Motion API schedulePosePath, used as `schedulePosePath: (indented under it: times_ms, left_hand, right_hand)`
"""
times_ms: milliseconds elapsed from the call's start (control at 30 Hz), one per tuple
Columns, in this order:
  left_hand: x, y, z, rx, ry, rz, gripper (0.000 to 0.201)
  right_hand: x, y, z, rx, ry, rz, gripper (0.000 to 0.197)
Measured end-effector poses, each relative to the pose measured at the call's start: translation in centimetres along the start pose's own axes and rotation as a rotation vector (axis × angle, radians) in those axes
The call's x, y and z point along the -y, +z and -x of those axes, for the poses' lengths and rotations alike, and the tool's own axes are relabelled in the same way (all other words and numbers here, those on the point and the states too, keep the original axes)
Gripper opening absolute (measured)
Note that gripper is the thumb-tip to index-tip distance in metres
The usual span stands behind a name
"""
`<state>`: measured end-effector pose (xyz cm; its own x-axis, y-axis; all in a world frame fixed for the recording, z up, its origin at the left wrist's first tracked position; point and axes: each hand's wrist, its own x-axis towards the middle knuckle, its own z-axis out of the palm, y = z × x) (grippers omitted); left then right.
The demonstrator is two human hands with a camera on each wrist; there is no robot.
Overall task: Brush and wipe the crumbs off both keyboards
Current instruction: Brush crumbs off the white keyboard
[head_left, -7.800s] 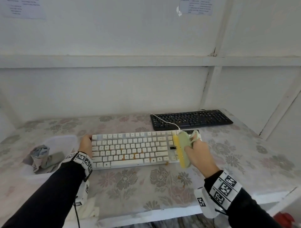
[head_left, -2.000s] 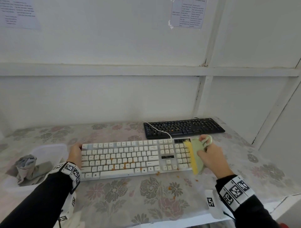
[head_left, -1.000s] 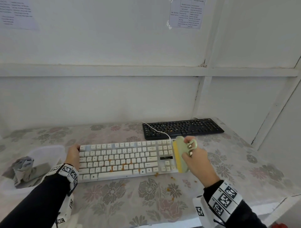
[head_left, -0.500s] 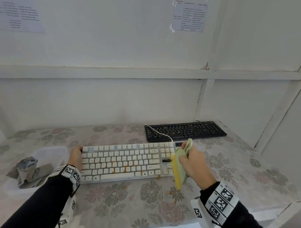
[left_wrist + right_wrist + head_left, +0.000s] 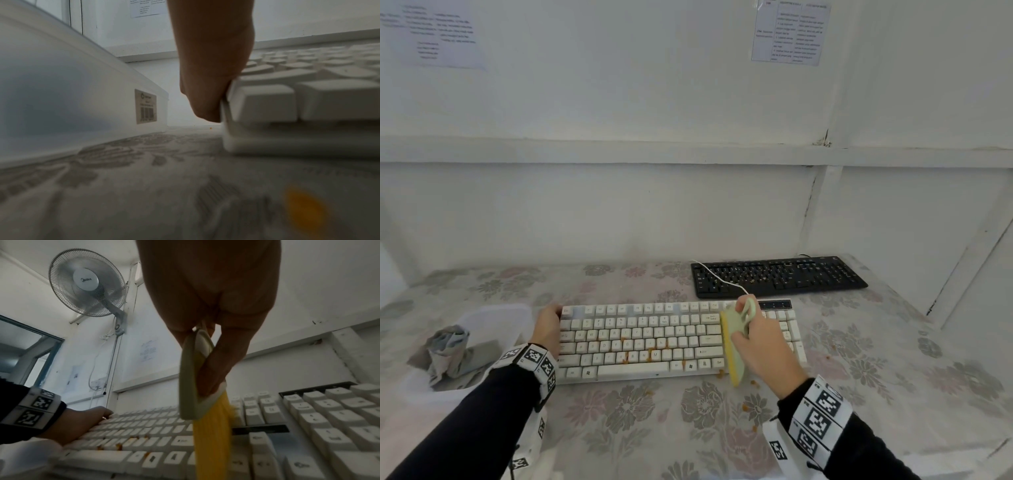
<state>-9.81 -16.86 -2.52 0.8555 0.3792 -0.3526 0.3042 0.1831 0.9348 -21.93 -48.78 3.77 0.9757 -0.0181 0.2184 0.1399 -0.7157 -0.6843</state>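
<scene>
Two keyboards on a floral tablecloth (image 5: 619, 421): white keyboard (image 5: 647, 339) centre frame, black keyboard (image 5: 777, 277) behind it at right, near the wall. Orange crumbs (image 5: 640, 354) on the white keys' lower rows and on the cloth below. Right hand (image 5: 760, 342) grips a green brush (image 5: 736, 346), yellow bristles on the keys. Left hand (image 5: 549, 329) holds the keyboard's left edge. Clear plastic tub (image 5: 493, 318) with a grey rag (image 5: 448, 353) at left. White walls, paper notices (image 5: 787, 32) at top, wall fan (image 5: 86, 283) in upper left of wrist view.

Head view high; wrist views low beside white keyboard (image 5: 674, 339)
</scene>
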Motion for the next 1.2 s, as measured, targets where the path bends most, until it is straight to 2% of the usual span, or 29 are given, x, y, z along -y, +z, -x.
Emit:
schedulePosePath:
  times_ms: [133, 267, 367, 467, 633, 767, 833, 1000, 1100, 1200]
  left_hand:
    - [0.0, 0.1, 0.0, 0.003, 0.002, 0.000, 0.035]
    - [0.0, 0.2, 0.1, 0.008, 0.002, -0.001, 0.037]
    - [0.0, 0.1, 0.0, -0.011, 0.006, 0.002, 0.038]
    - [0.0, 0.2, 0.1, -0.011, 0.008, -0.010, 0.039]
    - [-0.3, 0.2, 0.4, -0.026, 0.009, -0.014, 0.041]
    - [-0.3, 0.2, 0.5, -0.015, 0.012, -0.017, 0.040]
    - [-0.3, 0.1, 0.5, -0.006, 0.009, -0.021, 0.040]
    - [-0.2, -0.1, 0.6, 0.007, -0.008, -0.029, 0.040]
    - [-0.4, -0.2, 0.8, 0.014, -0.009, -0.025, 0.041]
    - [-0.4, -0.2, 0.9, 0.014, -0.013, -0.032, 0.042]
  right_hand:
    - [0.1, -0.1, 0.5, 0.038, 0.035, -0.041, 0.025]
    - [0.4, -0.4, -0.1, -0.130, -0.081, -0.071, 0.037]
    - [0.7, 0.2, -0.5, -0.217, -0.172, -0.084, 0.032]
    - [0.9, 1.0, -0.6, -0.170, -0.193, -0.073, 0.028]
    - [0.7, 1.8, 0.0, 0.024, -0.091, 0.003, 0.031]
    - [1.4, 1.6, 0.9, 0.123, -0.090, 0.018, 0.028]
    - [2.0, 1.3, 0.4, 0.099, -0.079, -0.008, 0.027]
    - [4.3, 1.9, -0.9, -0.120, -0.173, -0.113, 0.030]
    - [5.2, 3.7, -1.4, -0.109, -0.203, -0.136, 0.030]
    - [6.0, 5.0, -1.4, -0.035, -0.187, -0.135, 0.030]
